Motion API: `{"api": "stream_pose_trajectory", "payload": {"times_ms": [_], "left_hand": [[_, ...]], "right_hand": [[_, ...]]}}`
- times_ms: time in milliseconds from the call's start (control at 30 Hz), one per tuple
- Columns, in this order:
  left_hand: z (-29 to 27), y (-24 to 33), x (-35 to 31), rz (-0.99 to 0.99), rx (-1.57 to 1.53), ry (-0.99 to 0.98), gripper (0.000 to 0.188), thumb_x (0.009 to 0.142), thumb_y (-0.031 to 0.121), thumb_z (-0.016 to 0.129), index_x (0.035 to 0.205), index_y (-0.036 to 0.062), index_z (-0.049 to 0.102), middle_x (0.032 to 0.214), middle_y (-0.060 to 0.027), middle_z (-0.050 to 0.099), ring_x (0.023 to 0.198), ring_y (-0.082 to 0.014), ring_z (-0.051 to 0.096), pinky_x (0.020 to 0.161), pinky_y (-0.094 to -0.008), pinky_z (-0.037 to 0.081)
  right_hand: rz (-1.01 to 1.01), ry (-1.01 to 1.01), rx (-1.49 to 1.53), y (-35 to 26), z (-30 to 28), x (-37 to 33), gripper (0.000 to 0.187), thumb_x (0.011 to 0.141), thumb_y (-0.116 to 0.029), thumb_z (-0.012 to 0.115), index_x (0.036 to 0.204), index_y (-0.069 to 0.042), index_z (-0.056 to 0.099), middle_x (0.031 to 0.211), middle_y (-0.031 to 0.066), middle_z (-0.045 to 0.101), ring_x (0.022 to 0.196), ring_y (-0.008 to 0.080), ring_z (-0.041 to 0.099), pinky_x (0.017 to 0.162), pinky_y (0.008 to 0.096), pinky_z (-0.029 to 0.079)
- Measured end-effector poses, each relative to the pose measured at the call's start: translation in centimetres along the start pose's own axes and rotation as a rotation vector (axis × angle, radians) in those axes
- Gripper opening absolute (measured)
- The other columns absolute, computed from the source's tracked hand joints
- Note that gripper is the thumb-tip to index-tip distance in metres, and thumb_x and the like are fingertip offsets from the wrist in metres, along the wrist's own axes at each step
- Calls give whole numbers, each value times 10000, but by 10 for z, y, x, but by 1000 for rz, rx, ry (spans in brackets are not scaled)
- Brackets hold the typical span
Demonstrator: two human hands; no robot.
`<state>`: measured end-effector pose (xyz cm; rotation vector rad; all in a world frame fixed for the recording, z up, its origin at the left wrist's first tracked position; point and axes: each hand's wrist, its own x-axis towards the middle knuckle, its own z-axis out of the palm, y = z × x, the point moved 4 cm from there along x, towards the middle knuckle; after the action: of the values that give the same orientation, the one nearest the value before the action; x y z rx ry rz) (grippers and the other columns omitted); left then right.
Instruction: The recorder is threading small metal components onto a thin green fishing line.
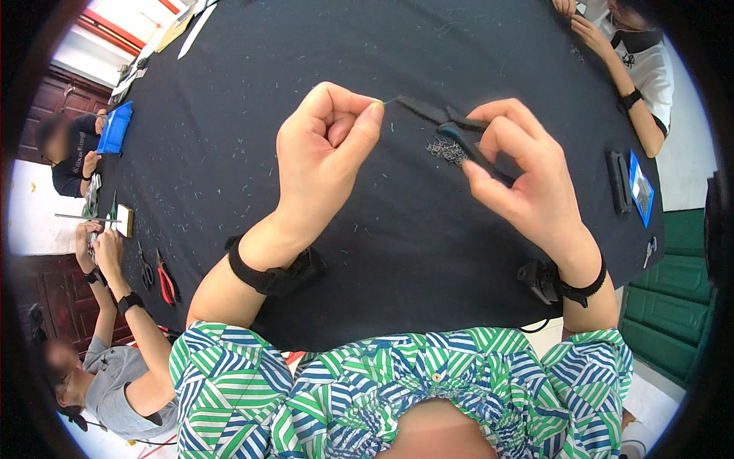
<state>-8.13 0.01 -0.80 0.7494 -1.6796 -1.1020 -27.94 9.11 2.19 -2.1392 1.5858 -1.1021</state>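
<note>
My left hand (pixel 329 130) is raised over the black-clothed table, thumb and forefinger pinched on a thin dark wire-like piece (pixel 391 100). Only a short end of it shows past the fingertips. My right hand (pixel 527 157) grips dark long-nosed pliers (pixel 425 109) by the handles. Their narrow jaws point left, and the tip meets or nearly meets the thin piece; I cannot tell if it is clamped. Below the pliers, a small pile of curly grey metal bits (pixel 445 151) lies on the cloth, partly behind the handles.
Short thread-like scraps dot the black cloth (pixel 367 283). Red-handled pliers (pixel 166 277) and a dark tool (pixel 145 268) lie at left, near two people at work and a blue bin (pixel 116 128). A black case (pixel 618 182) and blue packet (pixel 641 190) lie right; another person sits far right.
</note>
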Motion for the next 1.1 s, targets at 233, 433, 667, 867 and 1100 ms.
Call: {"api": "stream_pose_trajectory", "payload": {"times_ms": [233, 433, 667, 867, 1100], "left_hand": [[-21, -14, 18, 55, 134, 33, 111, 929, 137, 651, 965, 33, 638, 802, 56, 543, 711, 1, 449, 615, -162, 359], [-32, -23, 27, 107, 268, 103, 131, 914, 177, 671, 946, 50, 665, 861, 20, 567, 760, -41, 523, 663, -194, 421], [-34, -29, 27, 85, 189, 108, 139, 923, 184, 665, 976, 56, 656, 862, 27, 580, 779, -29, 502, 672, -171, 399], [-34, -28, 28, 85, 147, 133, 151, 924, 194, 665, 982, 54, 656, 861, 20, 599, 784, -36, 518, 683, -177, 413], [-33, -27, 28, 71, 130, 123, 158, 924, 195, 667, 986, 50, 658, 865, 21, 610, 778, -30, 524, 684, -178, 416]], "right_hand": [[50, 209, -246, 35, -37, 7, 236, 778, -55, 655, 753, 9, 429, 878, 97, 531, 857, 176, 524, 757, 271, 418], [93, 309, -485, 63, -66, 4, 227, 780, -129, 667, 845, 28, 518, 833, 95, 545, 730, 184, 531, 697, 285, 448], [177, 364, -592, 104, -98, -4, 295, 809, -219, 652, 782, -2, 454, 754, 84, 458, 661, 171, 457, 637, 287, 411], [261, 365, -629, 134, -119, -9, 325, 818, -237, 648, 756, -5, 429, 707, 73, 424, 630, 135, 417, 590, 291, 381], [366, 333, -589, 148, -120, -14, 358, 828, -287, 640, 757, -5, 433, 703, 82, 427, 634, 128, 427, 593, 287, 384]]}}
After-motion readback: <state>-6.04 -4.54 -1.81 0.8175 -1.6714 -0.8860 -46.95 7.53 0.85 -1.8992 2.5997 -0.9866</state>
